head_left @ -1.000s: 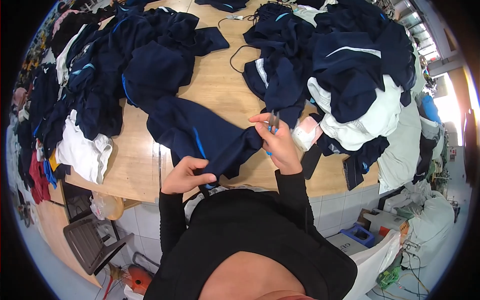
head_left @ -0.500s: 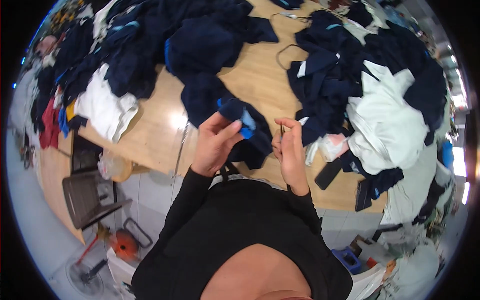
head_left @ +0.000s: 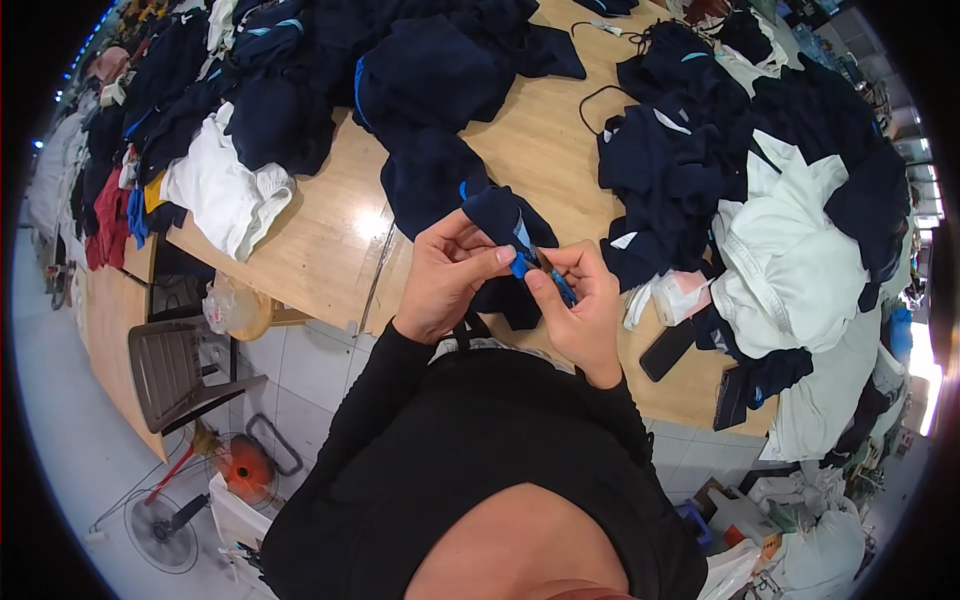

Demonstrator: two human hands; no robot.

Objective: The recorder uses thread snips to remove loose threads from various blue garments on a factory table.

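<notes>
My left hand (head_left: 445, 275) pinches the edge of a navy garment (head_left: 430, 185) between thumb and fingers. At that edge a bright blue trim (head_left: 519, 266) and a light blue patch of the inner side show. My right hand (head_left: 582, 305) is closed around small thread snips (head_left: 543, 262), whose dark tip meets the trim beside my left thumb. Most of the snips is hidden by the fingers; a bit of blue shows below them. The rest of the garment lies on the wooden table (head_left: 330, 205) and runs away from me.
Navy garments (head_left: 670, 150) lie heaped on the right and at the far left. White garments (head_left: 790, 265) lie on both sides. A black phone (head_left: 667, 352) rests near the table's front right edge. Beyond the left edge stand a brown chair (head_left: 175, 370) and a fan (head_left: 160, 530).
My right hand has moved left, bringing the snips from apart to against the blue trim. My left hand still pinches the garment. The whole view has shifted slightly.
</notes>
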